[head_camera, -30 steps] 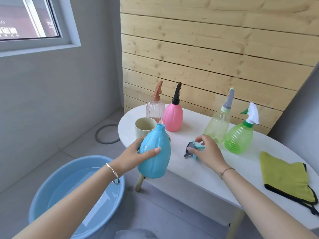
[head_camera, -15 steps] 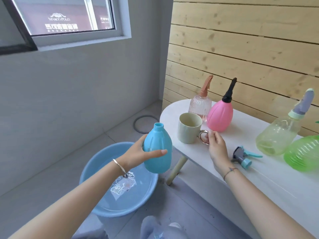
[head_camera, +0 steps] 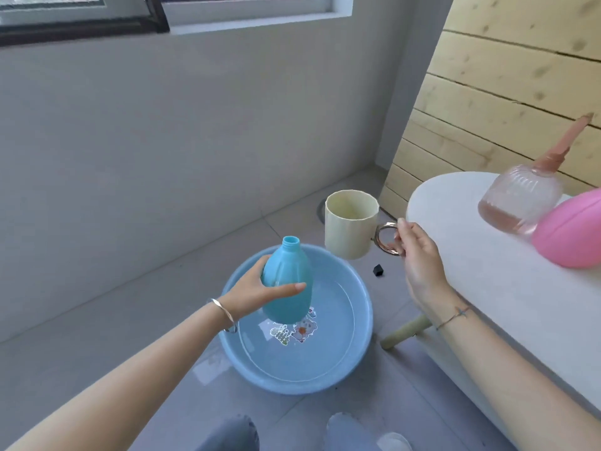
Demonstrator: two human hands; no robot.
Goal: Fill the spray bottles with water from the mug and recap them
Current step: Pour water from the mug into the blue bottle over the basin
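Mug (head_camera: 351, 232), on the white table (head_camera: 481, 255) half a second ago, now hangs in the air above the far rim of the blue basin (head_camera: 362, 336), its ring handle pinched by the right hand (head_camera: 419, 258). The left hand (head_camera: 257, 292) grips the uncapped blue bottle (head_camera: 287, 284) neck-up over the basin, which holds shallow water; the mug's contents cannot be told.

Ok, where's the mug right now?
Head view, centre: the right hand holds the cream mug by its handle, off the left end of the white table, up and right of the uncapped blue bottle.
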